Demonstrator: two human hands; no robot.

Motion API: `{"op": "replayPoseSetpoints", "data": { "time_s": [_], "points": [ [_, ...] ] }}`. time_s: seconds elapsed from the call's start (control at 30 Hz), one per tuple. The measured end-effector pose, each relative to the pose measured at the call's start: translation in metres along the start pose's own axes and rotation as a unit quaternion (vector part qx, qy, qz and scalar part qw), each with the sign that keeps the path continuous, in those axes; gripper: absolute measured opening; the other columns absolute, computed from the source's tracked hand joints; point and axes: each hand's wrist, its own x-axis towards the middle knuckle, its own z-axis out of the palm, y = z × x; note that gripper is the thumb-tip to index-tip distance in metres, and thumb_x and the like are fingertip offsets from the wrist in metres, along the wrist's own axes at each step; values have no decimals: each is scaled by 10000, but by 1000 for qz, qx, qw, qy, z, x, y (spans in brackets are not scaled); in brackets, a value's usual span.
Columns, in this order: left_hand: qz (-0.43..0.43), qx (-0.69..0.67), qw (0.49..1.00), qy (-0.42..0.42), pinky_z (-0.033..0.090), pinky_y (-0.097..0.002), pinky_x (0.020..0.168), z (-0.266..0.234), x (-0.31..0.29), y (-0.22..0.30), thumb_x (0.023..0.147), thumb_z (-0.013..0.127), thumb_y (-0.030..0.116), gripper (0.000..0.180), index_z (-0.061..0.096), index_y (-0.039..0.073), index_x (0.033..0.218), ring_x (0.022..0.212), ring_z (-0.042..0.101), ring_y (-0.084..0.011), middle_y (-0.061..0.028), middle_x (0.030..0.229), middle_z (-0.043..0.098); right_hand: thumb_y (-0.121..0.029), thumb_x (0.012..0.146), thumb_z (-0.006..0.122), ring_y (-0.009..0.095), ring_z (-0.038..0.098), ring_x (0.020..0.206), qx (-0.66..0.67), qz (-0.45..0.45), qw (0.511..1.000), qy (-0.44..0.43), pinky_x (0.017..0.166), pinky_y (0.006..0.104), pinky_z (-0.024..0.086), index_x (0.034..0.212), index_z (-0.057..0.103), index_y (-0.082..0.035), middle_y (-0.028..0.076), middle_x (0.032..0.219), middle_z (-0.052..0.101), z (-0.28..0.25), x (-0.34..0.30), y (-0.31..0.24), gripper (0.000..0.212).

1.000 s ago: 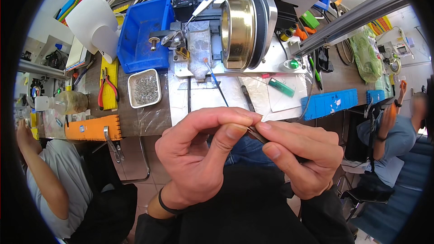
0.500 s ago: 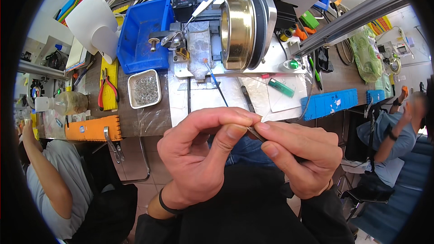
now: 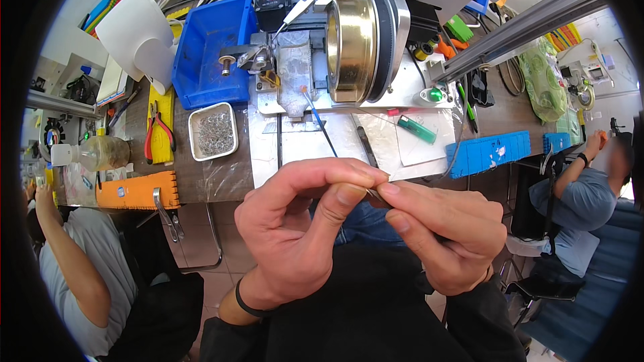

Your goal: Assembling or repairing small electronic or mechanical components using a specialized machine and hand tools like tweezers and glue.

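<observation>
Two hands are meeting just below the bench edge, over your lap. Your left hand [image 3: 295, 234] is pinching thumb & forefinger together on a small thin metal piece [image 3: 373, 192]; your right hand [image 3: 449, 234] is pinching the same piece from the other side, fingertips of both hands touching. The piece is too small to tell what it is exactly.

Above the hands, on the bench, a winding machine w/ a brass-coloured drum [image 3: 349, 33] is standing at centre. Left of it a blue bin [image 3: 201, 60] is sitting, w/ a small metal tray of tiny silver parts [image 3: 212, 132] just in front. Red-handled pliers [image 3: 159, 135] are lying on a yellow pad left of the tray, an orange block [image 3: 137, 191] nr the bench edge. Other people are sitting at far left & far right.
</observation>
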Motion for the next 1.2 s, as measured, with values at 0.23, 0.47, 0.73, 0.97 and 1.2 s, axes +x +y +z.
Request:
{"op": "replayPoseSetpoints", "data": {
  "time_s": [0.23,0.47,0.73,0.97,1.2],
  "points": [
    [-52,-68,996,18,551,-337,801,4,2,2,989,562,79,107,564,-25,1012,874,676,-225,-186,969,682,74,778,719,256,742,785,22,37,999,27,665,290,581,1068,707,50,207,918,727,-1,-5,0,291],
    [-26,-118,991,49,554,-357,904,-11,8,-13,991,552,46,120,597,-44,1056,995,676,-222,-192,1070,691,-91,852,707,211,666,602,-36,-162,985,48,566,273,539,1175,645,31,241,997,706,-14,-32,24,351],
    [-31,-154,985,75,553,-368,913,-12,14,-19,985,573,61,126,613,-36,1055,1002,678,-236,-186,1087,688,-105,823,715,282,604,899,-397,-65,915,-39,677,358,519,1132,667,-19,90,1035,683,21,-24,119,324],
    [-25,-106,992,68,542,-350,923,-9,17,-22,978,580,44,125,615,-46,1058,1017,669,-217,-178,1090,691,-3,766,764,219,629,725,-186,-94,971,115,602,299,512,1060,713,-24,105,1008,679,10,-4,35,299],
    [28,35,998,44,517,-290,883,8,14,-20,947,610,6,120,641,-50,1048,1002,664,-182,-172,1072,706,10,769,774,109,551,548,-103,-14,986,133,482,249,444,990,729,-49,64,959,664,23,6,18,233]
  ]
}}
